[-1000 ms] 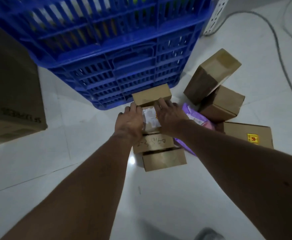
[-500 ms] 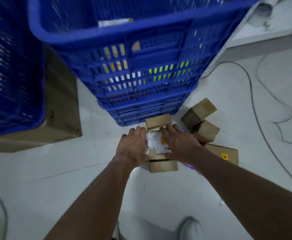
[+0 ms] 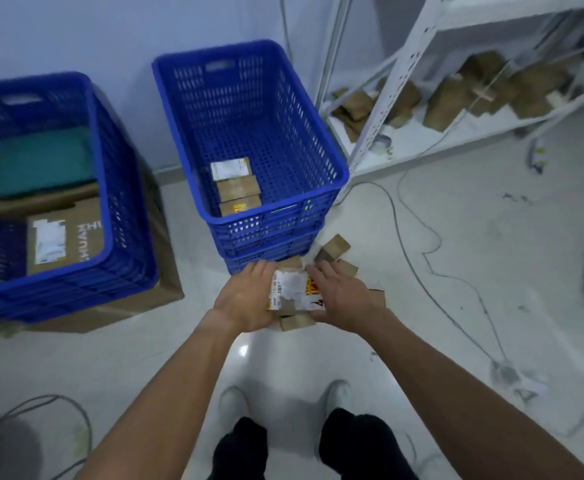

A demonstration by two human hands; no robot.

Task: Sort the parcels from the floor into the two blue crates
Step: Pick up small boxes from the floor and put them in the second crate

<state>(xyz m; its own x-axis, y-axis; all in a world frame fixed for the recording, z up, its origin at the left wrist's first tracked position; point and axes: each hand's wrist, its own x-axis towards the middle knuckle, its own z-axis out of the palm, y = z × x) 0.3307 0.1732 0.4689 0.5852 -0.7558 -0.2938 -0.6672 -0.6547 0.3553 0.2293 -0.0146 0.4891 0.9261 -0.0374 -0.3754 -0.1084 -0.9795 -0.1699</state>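
Hold: left hand point(image 3: 245, 299), right hand point(image 3: 340, 299) flat, squeezing brown cardboard box point(image 3: 292, 289)
Done: parcels point(image 3: 236, 183) in blue plastic crate point(image 3: 276, 219), 12 o'clock
Left: floor boxes point(image 3: 332, 249), 1 o'clock

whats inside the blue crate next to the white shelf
Three small cardboard parcels in a row, one white-labelled, one yellow-stickered. The near wall of the crate hides the front of its floor.
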